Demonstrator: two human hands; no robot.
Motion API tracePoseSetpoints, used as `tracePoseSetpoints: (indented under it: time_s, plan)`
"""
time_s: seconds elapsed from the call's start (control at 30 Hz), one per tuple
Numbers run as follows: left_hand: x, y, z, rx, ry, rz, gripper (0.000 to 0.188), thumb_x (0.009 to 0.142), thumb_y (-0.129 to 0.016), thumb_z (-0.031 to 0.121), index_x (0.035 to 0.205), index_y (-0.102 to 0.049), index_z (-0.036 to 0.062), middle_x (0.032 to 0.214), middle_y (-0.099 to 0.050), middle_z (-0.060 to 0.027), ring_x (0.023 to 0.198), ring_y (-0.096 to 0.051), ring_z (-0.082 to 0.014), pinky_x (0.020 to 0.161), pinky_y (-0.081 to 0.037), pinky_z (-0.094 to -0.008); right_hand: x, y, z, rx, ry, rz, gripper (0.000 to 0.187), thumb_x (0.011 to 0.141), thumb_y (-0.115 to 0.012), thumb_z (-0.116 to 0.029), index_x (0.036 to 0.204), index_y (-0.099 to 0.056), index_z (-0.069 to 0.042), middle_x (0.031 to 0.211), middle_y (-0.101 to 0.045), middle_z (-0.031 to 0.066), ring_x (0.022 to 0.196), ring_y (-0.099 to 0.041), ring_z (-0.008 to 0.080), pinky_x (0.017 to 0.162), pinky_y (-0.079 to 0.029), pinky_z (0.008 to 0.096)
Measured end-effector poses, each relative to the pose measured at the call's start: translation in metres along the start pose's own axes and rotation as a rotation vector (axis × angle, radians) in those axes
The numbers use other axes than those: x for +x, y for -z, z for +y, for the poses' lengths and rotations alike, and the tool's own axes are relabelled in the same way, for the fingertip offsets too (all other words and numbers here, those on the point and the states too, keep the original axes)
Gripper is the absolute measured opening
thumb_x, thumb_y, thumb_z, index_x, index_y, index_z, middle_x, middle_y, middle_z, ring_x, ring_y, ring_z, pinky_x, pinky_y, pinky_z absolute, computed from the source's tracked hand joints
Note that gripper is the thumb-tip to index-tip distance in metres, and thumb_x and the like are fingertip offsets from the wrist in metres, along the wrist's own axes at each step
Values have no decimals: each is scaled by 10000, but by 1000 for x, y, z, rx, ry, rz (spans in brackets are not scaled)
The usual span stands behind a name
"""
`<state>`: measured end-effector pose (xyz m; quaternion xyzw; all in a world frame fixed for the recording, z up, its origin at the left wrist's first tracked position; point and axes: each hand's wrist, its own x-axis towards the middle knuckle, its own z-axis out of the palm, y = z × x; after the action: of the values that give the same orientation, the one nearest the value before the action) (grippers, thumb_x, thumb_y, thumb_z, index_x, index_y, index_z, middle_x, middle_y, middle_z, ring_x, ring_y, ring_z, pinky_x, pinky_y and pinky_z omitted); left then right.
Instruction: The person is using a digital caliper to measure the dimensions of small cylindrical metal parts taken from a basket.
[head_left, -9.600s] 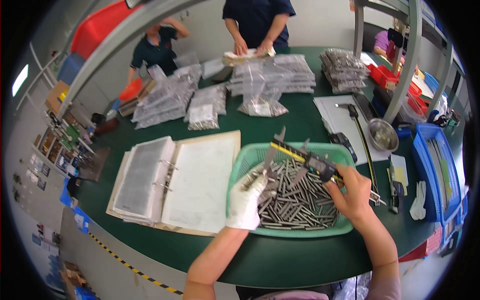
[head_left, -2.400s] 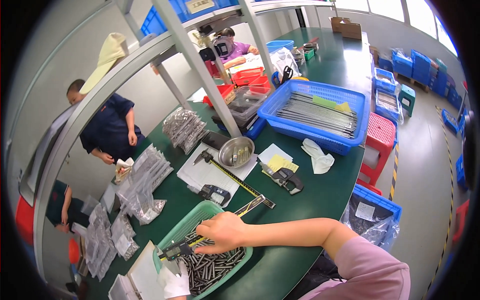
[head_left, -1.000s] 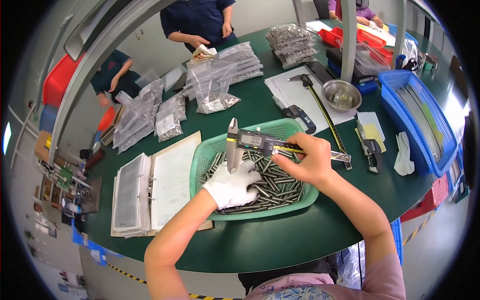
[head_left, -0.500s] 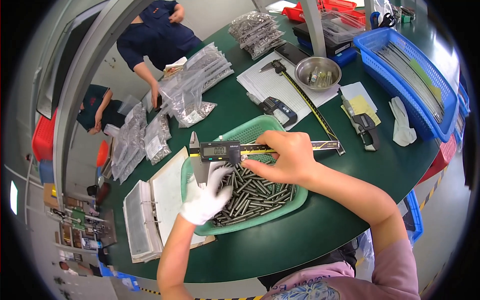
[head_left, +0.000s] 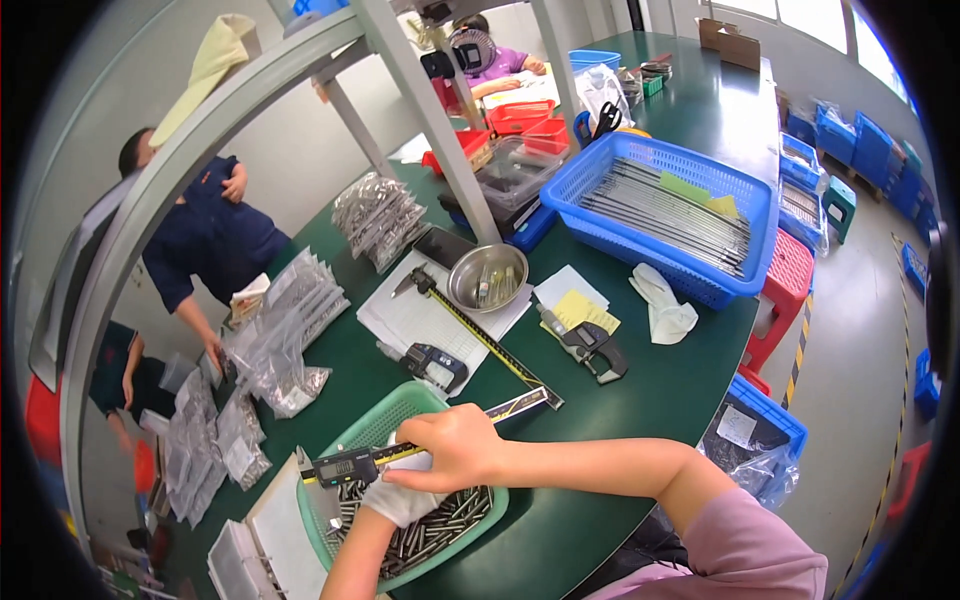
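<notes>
My right hand (head_left: 455, 448) is bare and closed around the beam of a digital caliper (head_left: 345, 468). The caliper lies crosswise over a green basket (head_left: 375, 418), its jaws toward the left rim. Many short metal pins (head_left: 432, 535) fill the basket. My left hand (head_left: 402, 502), in a white glove, is over the pins just below the caliper and against my right hand. Its fingers are mostly hidden behind the caliper and my right hand, so whether they hold anything does not show.
An open ring binder (head_left: 245, 560) lies left of the basket. Beyond are bagged parts (head_left: 290, 340), a second caliper (head_left: 480, 335), a micrometer (head_left: 590, 345), a steel bowl (head_left: 487, 278), a white glove (head_left: 662, 305) and a blue basket of rods (head_left: 650, 270). A person (head_left: 215, 240) stands far left.
The view has swung up and right, so the basket and hands appear lower left. My left hand has moved from the caliper's jaws toward my right hand. The right hand keeps hold of the caliper.
</notes>
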<state>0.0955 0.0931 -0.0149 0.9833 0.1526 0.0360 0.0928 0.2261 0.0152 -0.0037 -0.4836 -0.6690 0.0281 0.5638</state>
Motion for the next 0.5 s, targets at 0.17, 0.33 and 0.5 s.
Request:
tracePoseSetpoints:
  time_s: [0.17,0.33,0.5]
  plan:
    - [-40,10,23,-66,134,-200,480,758,-566,430,1114,-544,109,1089,-574,-168,960,-571,-344,826,-457,-415,6,4,4,5,-22,-26,377,671,-717,-434,749,-625,-77,642,-604,80,536,-600,259,474,-472,334]
    - [-47,38,38,-26,130,-168,302,713,-555,286,925,-569,71,909,-570,-137,835,-572,-327,692,-473,-445,18,8,8,-28,-6,-11,377,628,-763,-396,759,-638,-65,550,-549,72,452,-557,207,442,-440,299]
    - [-76,47,21,29,171,-29,154,720,-534,185,794,-577,57,779,-553,-98,748,-574,-295,668,-472,-421,17,-2,10,14,-83,-43,369,627,-772,-370,765,-635,-57,528,-537,46,425,-511,168,436,-413,273]
